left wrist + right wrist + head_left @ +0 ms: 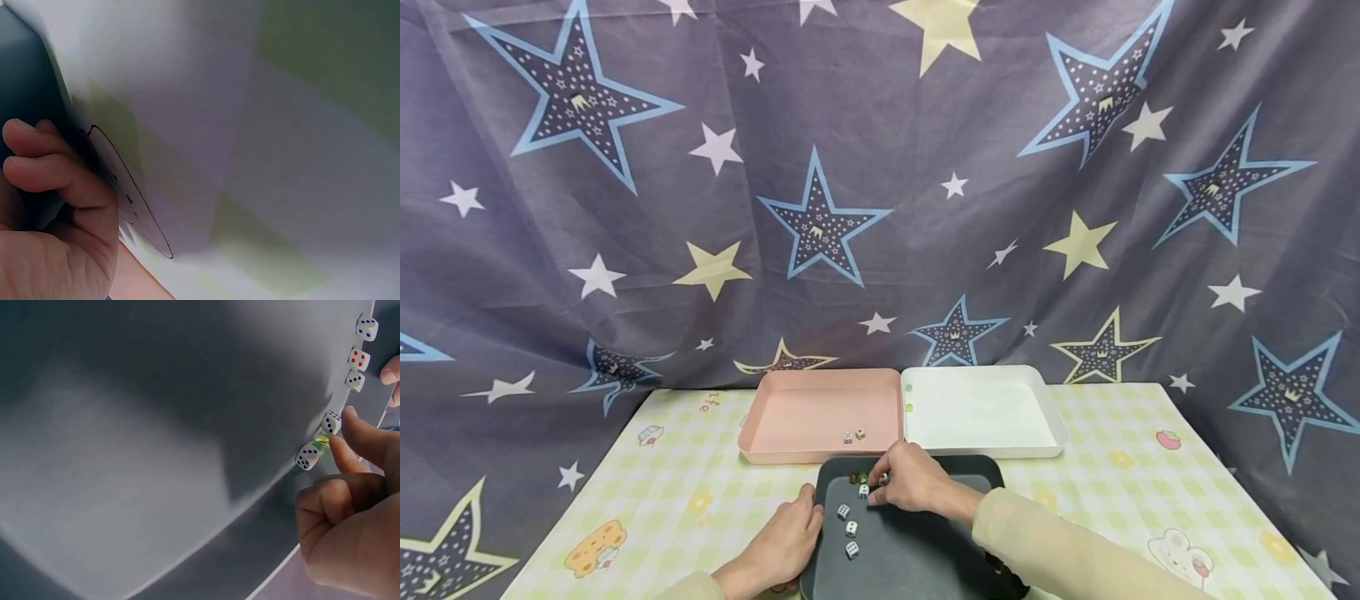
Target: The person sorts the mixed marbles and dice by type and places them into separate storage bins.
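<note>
A dark grey tray point(925, 550) lies at the front of the table. At its left wall my left hand point(786, 533) grips the rim; the left wrist view shows its fingers point(47, 172) curled by the dark edge. My right hand point(913, 479) reaches over the tray's far part, thumb and index finger apart. Their tips are beside a white die point(331, 422) and a small green translucent piece point(322, 440). Another white die point(306, 456) lies just past them. Several more dice point(851, 528) run down the tray's left side. A small brown piece point(853, 478) sits in the far left corner.
Behind the dark tray stand a pink tray point(820, 400) holding two light dice point(853, 436) and, on its right, a white tray point(985, 408) with two green pieces point(909, 397) along its left side. A checked cloth point(1120, 500) covers the table; a starred curtain point(880, 125) hangs behind.
</note>
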Action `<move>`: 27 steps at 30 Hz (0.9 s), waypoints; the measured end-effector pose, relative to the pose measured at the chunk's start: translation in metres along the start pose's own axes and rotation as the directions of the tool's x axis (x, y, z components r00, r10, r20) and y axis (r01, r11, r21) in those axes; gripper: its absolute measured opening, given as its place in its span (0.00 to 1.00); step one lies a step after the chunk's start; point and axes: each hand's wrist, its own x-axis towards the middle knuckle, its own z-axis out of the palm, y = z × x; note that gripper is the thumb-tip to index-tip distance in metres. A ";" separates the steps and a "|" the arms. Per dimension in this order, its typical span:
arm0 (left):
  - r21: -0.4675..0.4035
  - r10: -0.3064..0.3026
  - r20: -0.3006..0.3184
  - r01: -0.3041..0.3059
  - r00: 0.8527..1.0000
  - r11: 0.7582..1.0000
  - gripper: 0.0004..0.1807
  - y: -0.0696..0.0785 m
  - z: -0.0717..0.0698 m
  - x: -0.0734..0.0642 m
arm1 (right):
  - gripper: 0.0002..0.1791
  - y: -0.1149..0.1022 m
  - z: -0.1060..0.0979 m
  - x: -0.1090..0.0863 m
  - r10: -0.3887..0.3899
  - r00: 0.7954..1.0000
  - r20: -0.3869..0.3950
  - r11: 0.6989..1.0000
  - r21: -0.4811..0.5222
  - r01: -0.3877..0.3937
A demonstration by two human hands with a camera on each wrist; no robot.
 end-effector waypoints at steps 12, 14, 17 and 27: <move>0.010 -0.017 0.000 0.017 1.000 1.000 0.11 0.002 -0.001 -0.001 | 0.08 0.001 0.006 0.004 0.001 1.000 -0.017 1.000 -0.027 -0.001; 0.010 -0.013 -0.003 0.013 1.000 1.000 0.11 0.002 0.000 -0.001 | 0.08 0.001 0.007 0.004 -0.001 1.000 -0.020 1.000 -0.030 0.001; 0.015 -0.011 -0.007 0.011 1.000 1.000 0.11 0.002 0.000 -0.001 | 0.08 0.001 0.008 0.005 -0.007 1.000 -0.023 0.999 -0.034 0.006; 0.009 -0.011 -0.013 0.011 1.000 1.000 0.10 0.003 0.000 -0.001 | 0.07 -0.001 0.009 0.006 -0.008 1.000 -0.027 1.000 -0.030 0.008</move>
